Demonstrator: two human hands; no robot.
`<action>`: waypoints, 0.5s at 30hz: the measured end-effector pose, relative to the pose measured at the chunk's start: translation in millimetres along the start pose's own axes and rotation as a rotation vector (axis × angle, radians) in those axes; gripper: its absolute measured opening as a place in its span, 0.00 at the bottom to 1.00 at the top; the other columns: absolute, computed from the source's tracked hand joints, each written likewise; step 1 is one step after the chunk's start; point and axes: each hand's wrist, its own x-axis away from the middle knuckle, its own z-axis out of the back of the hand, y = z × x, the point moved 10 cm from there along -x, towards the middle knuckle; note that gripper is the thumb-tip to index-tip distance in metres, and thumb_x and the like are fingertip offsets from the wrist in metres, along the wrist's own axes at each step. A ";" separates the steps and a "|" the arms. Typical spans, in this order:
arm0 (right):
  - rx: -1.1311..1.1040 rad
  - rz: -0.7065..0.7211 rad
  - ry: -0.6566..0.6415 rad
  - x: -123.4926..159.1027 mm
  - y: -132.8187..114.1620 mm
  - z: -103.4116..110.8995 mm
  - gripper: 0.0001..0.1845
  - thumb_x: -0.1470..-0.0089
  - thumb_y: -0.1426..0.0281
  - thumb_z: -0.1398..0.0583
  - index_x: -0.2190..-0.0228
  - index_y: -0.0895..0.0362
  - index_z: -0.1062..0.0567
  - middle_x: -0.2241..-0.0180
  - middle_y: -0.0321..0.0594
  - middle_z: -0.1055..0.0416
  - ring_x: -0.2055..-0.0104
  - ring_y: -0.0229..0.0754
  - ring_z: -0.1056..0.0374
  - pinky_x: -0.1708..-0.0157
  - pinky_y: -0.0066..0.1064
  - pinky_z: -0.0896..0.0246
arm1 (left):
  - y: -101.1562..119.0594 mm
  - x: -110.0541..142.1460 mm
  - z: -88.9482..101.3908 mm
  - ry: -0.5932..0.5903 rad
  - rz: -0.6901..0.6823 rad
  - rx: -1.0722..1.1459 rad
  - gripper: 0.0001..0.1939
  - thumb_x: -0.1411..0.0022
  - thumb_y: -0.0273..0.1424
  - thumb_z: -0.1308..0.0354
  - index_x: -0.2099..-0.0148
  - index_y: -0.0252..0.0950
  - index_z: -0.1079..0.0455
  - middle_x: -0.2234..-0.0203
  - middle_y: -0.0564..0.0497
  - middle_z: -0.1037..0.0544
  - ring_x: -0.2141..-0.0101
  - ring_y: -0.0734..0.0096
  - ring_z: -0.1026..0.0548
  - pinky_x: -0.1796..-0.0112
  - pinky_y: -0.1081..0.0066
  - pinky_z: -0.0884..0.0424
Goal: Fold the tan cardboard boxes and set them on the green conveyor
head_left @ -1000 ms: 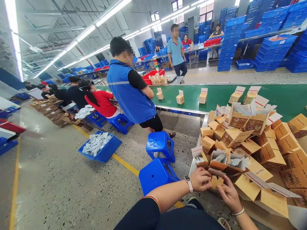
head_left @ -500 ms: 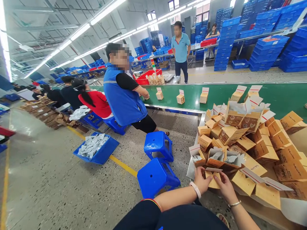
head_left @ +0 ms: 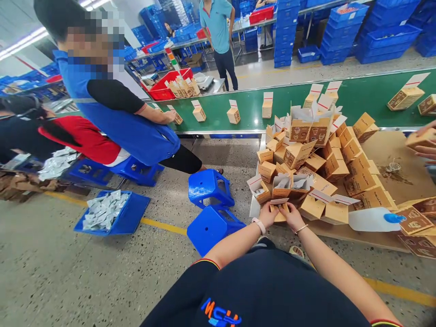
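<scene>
From where I sit, looking down, my left grip [head_left: 269,214] and right grip [head_left: 292,216] close in from either side on a small kraft carton [head_left: 279,208]. Their fingers press against its sides and pinch it between them, and a white-backed flap stands up along its top. The carton sits at the near edge of a heaped pile of kraft cartons [head_left: 306,170], some flat, some folded up. Just beyond my grips, several open cartons [head_left: 282,185] show silvery sachets inside.

The pile lies on a brown board worktop [head_left: 388,154], with a white plastic bottle with a blue cap [head_left: 373,219] lying near its front edge. At the right edge, another person's hands [head_left: 422,141] hold a carton. Behind the pile runs a green conveyor belt [head_left: 354,97], with closed cartons [head_left: 233,115] standing upright on it, each with a white tab.

To my left, two blue plastic stools [head_left: 211,209] stand one beside the other, near a blue crate of silver sachets [head_left: 112,212]. A co-worker in a blue vest [head_left: 116,136] sits with one hand on the belt, next to a person in a red shirt [head_left: 81,141]. Stacks of blue crates [head_left: 384,36] fill the far side.
</scene>
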 end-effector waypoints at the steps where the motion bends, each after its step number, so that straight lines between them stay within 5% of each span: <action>1: 0.003 0.008 0.005 1.4 -1.8 0.0 0.27 0.62 0.49 0.36 0.65 0.56 0.29 0.68 0.45 0.25 0.66 0.51 0.29 0.64 0.46 0.30 | 0.2 1.0 0.7 -0.004 -0.001 0.005 0.18 0.44 0.37 0.36 0.53 0.38 0.33 0.60 0.46 0.22 0.57 0.61 0.23 0.52 0.56 0.27; 4: 0.060 0.152 0.095 19.2 -19.7 12.8 0.32 0.58 0.50 0.38 0.56 0.58 0.30 0.56 0.50 0.28 0.54 0.53 0.31 0.53 0.50 0.34 | -2.2 11.2 20.9 0.076 -0.004 -0.002 0.16 0.41 0.38 0.39 0.53 0.37 0.35 0.59 0.44 0.24 0.56 0.61 0.24 0.52 0.57 0.27; 7: 0.280 0.497 0.235 64.1 -52.4 27.5 0.31 0.52 0.55 0.38 0.51 0.59 0.32 0.47 0.54 0.36 0.43 0.56 0.40 0.43 0.55 0.44 | 2.4 27.6 75.2 0.362 -0.052 -0.123 0.23 0.45 0.40 0.36 0.51 0.36 0.38 0.55 0.42 0.28 0.52 0.58 0.27 0.48 0.53 0.31; 9: 0.398 0.727 0.099 95.5 -65.7 7.1 0.21 0.50 0.60 0.39 0.55 0.55 0.29 0.50 0.50 0.33 0.45 0.54 0.38 0.43 0.54 0.44 | 15.5 29.3 104.6 0.487 -0.115 -0.203 0.36 0.54 0.39 0.31 0.47 0.35 0.42 0.49 0.39 0.33 0.46 0.54 0.32 0.44 0.51 0.36; 12: 0.429 0.858 -0.333 124.1 -60.7 -48.1 0.14 0.45 0.66 0.45 0.57 0.51 0.26 0.57 0.44 0.29 0.52 0.48 0.32 0.48 0.46 0.36 | 43.7 2.1 109.6 0.373 -0.227 -0.239 0.54 0.67 0.35 0.24 0.40 0.34 0.48 0.41 0.37 0.41 0.40 0.48 0.40 0.39 0.50 0.44; 15: 0.448 0.728 -0.366 111.6 -48.2 -67.8 0.22 0.44 0.67 0.48 0.48 0.55 0.31 0.48 0.50 0.33 0.46 0.50 0.36 0.47 0.48 0.36 | 66.7 -26.9 88.9 0.142 -0.293 -0.222 0.50 0.65 0.33 0.25 0.41 0.36 0.43 0.44 0.41 0.34 0.42 0.50 0.35 0.40 0.49 0.41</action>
